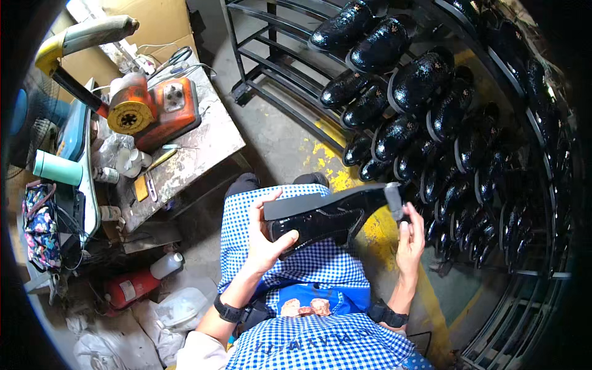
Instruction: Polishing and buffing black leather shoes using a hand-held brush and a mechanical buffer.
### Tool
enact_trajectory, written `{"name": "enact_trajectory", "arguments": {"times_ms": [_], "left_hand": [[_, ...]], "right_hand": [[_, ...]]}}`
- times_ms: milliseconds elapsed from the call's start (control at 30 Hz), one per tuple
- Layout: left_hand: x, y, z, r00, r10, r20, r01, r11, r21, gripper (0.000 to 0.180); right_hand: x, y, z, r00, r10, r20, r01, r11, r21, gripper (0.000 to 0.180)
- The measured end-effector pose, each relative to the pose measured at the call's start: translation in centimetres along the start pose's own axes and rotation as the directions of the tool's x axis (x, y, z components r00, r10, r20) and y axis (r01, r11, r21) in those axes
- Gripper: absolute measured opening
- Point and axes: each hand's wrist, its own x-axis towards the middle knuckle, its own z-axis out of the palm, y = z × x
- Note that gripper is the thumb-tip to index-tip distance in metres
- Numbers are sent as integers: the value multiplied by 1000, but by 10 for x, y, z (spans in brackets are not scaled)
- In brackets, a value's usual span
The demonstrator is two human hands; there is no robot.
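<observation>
Seated person in a blue checked apron (308,271). Left hand (264,237) grips the toe end of a glossy black shoe (327,219), held sole-up over the lap. Right hand (410,237), fingers loosely closed, touches the shoe's heel. Beyond, a metal rack (271,68) carries rows of matching black shoes (401,123); left, a cluttered workbench (197,142).

I see a grey concrete floor (271,139) with worn yellow paint patches. On the left stands a stained worktop (203,139) bearing an orange machine (157,111), and a black metal rack (265,74) of glossy dark shoes (419,80) curves along the right.
</observation>
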Motion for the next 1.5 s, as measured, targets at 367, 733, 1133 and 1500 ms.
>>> {"name": "enact_trajectory", "arguments": {"times_ms": [367,733,1133,1500], "left_hand": [[2,-13,8,967,252,-47,-239,951,194,69],[5,-14,4,983,182,-32,-173,969,175,67],[10,-11,9,980,170,-99,-139,955,263,67],[9,-20,2,982,137,-131,-126,988,91,68]], "right_hand": [[5,-37,13,992,-109,62,125,914,-385,26],[-10,-55,37,922,-303,242,319,947,-27,26],[-1,-47,46,943,-283,173,312,934,-173,30],[-3,-46,47,914,-350,207,386,906,-173,33]]}}
